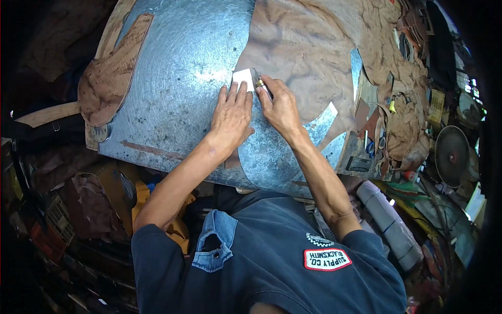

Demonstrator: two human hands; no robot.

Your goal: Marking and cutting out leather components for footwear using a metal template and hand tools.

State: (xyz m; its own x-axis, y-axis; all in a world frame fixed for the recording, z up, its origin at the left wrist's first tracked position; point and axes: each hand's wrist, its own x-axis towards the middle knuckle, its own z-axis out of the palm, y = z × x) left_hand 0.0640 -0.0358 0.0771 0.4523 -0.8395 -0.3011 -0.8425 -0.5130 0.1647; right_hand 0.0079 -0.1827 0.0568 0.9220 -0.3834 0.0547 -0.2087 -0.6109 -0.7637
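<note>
My left hand (232,114) lies flat, fingers stretched out, with its fingertips pressing on a small white card (242,77). The card rests at the left edge of a large brown leather hide (298,57), partly hidden by those fingers. In my right hand (281,107) is a slim knife (261,83) with a brass collar and a thin, curved dark blade. My fingers close round its handle, and its tip is beside the card's right edge. Under the hide is a scratched grey metal sheet (178,78), showing through where leather has been cut away.
At the left edge hangs a cut leather piece (112,73) with a strap. Leather scraps (368,112), blue-handled scissors (370,149) and a dark block (358,164) lie at the right. A fan (452,156) stands beyond; a wrapped roll (389,225) is below the table.
</note>
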